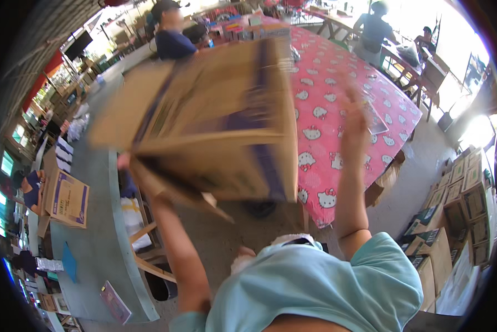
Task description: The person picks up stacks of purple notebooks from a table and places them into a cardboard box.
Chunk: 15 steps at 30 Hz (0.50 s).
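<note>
A large brown cardboard box (215,110) with dark purple stripes is held up in front of me, tilted and blurred by motion. Its flaps hang loose at the left and along the lower edge. My left hand (125,161) grips the box at its lower left corner; most of the fingers are hidden behind the cardboard. To the right of the box, apart from it, my right hand (353,110) is raised over the pink patterned tablecloth (326,160). It is smeared, but its fingers look stretched out, with nothing seen in them.
A long grey table (88,254) curves along my left, bearing another open carton (67,199) and a thin booklet (115,301). Stacked cartons (453,205) stand at the right. A person (174,39) is beyond the box; another person (373,33) is farther back.
</note>
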### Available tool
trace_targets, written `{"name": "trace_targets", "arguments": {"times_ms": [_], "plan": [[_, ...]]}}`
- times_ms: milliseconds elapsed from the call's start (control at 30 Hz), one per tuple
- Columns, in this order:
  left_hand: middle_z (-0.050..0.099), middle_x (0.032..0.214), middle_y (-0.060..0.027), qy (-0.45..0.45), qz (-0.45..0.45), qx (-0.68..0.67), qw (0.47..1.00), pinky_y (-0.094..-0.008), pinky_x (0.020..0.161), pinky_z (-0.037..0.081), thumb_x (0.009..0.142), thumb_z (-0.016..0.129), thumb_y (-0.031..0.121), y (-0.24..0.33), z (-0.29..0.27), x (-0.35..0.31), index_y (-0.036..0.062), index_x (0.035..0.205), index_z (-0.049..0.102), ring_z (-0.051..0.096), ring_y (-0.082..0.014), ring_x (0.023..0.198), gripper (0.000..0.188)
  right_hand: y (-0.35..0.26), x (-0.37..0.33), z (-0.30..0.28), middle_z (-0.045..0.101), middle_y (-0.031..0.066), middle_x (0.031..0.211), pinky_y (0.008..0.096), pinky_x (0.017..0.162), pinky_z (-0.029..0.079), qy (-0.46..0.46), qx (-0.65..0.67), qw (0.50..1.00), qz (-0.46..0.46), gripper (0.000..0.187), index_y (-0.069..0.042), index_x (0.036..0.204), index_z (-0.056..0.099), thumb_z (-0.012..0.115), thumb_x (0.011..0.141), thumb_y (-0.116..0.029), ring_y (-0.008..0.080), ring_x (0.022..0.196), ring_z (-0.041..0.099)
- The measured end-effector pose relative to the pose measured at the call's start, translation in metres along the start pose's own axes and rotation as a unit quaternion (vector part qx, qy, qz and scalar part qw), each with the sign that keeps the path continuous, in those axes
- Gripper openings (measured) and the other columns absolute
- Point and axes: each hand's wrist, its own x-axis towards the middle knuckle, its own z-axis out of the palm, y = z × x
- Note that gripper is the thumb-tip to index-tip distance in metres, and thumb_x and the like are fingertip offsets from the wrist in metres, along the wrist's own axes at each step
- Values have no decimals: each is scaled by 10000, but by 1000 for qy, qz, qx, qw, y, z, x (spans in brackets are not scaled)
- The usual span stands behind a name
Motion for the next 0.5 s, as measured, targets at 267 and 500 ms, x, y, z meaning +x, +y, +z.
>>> {"name": "trace_targets", "arguments": {"times_ms": [267, 500], "plan": [[642, 635, -102, -423, 405, 444, 678, -424, 568, 507, 636, 590, 823, -75, 220, 48, 80, 768, 578, 681, -285, 616, 755, -36, -37, -19, 613, 234, 1188, 469, 907, 512, 394, -52, 893, -211, 340, 108, 1092, 585, 430, 1012, -184, 335, 1118, 597], [570, 948, -94, -609, 366, 273, 648, -378, 786, 497, 697, 723, 589, -186, 162, 10, 83, 1017, 593, 619, -258, 908, 612, -46, -71, 83, 631, 183, 1115, 488, 945, 463, 132, -367, 912, -125, 429, 67, 1146, 600, 650, 872, -259, 328, 1069, 587]]}}
